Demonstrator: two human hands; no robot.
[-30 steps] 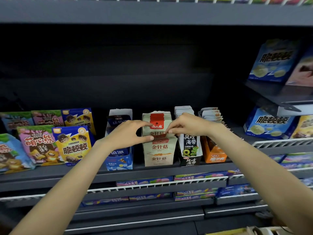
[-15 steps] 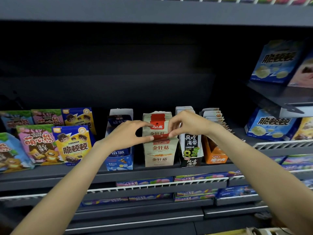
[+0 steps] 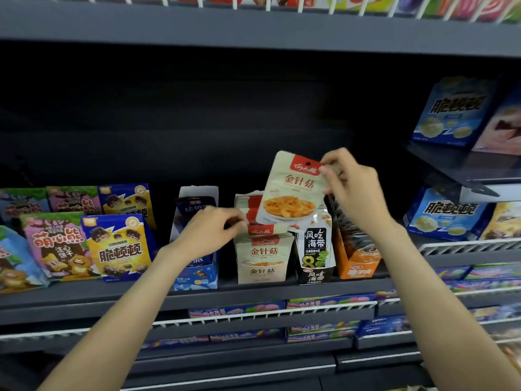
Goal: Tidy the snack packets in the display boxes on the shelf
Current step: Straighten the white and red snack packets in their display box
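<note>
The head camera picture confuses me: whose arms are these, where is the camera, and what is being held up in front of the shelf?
There is no machine here. A person wears a wide-angle camera on the head, so you look forward and down along their own bare arms at a shop shelf. The right hand pinches a beige snack packet by its red top corner and holds it, tilted, above the beige display box that holds more of the same packets. The left hand rests at the tops of those packets. Beside that box stand a blue box, a black seaweed box and an orange box. Colourful biscuit bags stand further left.
</note>
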